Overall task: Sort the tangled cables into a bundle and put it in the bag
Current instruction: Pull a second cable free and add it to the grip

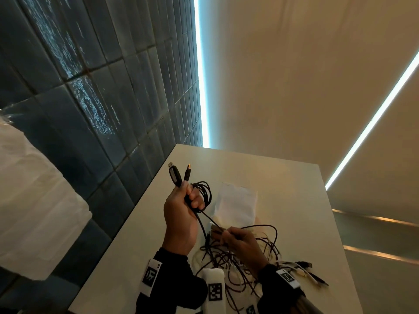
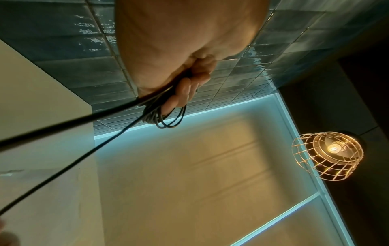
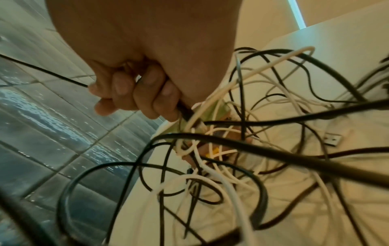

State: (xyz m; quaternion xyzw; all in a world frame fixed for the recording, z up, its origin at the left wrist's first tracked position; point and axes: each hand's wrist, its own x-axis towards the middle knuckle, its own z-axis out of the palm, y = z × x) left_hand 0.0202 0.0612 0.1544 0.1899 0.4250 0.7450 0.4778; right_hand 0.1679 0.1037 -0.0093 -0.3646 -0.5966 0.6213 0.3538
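Note:
My left hand [image 1: 181, 207] is raised over the white table [image 1: 294, 177] and grips a black cable coil [image 1: 205, 193], two USB plugs [image 1: 179, 174] sticking up out of the fist. In the left wrist view the fingers [image 2: 185, 89] curl round the coil's loops [image 2: 166, 119]. A taut black strand [image 1: 208, 219] runs from that hand down to my right hand [image 1: 240, 241], which grips a black cable [image 3: 185, 109]. Below it lies a tangle of black and white cables [image 1: 238, 266], also the tangled cables [image 3: 242, 149] filling the right wrist view. A pale bag [image 1: 237, 205] lies flat behind the hands.
A dark tiled wall [image 1: 102, 98] runs along the table's left edge. Loose plugs [image 1: 306, 268] lie at the tangle's right side. A white bulky shape [image 1: 34, 189] stands at the far left. A caged lamp [image 2: 328, 154] glows in the left wrist view.

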